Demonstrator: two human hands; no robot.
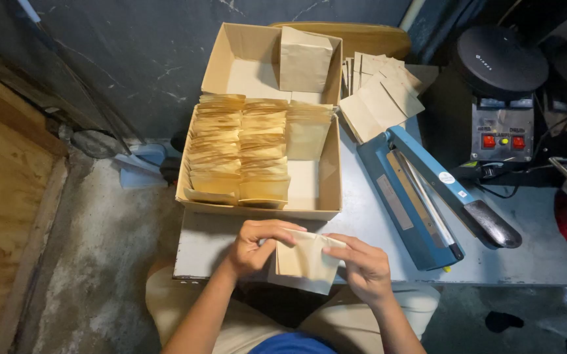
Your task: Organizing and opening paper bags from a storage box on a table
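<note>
My left hand [257, 246] and my right hand [362, 265] both grip a small tan paper pouch [303, 259] over the near edge of a grey table [375, 223]. The left holds the pouch's left edge, the right its right edge, with thumbs on top. Just beyond my hands stands a cardboard box [323, 196] filled with several rows of the same tan pouches [237, 147]. A second, nearly bare cardboard box [244, 59] behind it holds one upright pouch [304, 60].
A blue impulse heat sealer [421, 190] with its arm raised lies right of the box. A loose stack of flat pouches [382, 95] sits at the back. A dark machine with red buttons [501, 124] is at the right. Wooden board [1, 196] on the left.
</note>
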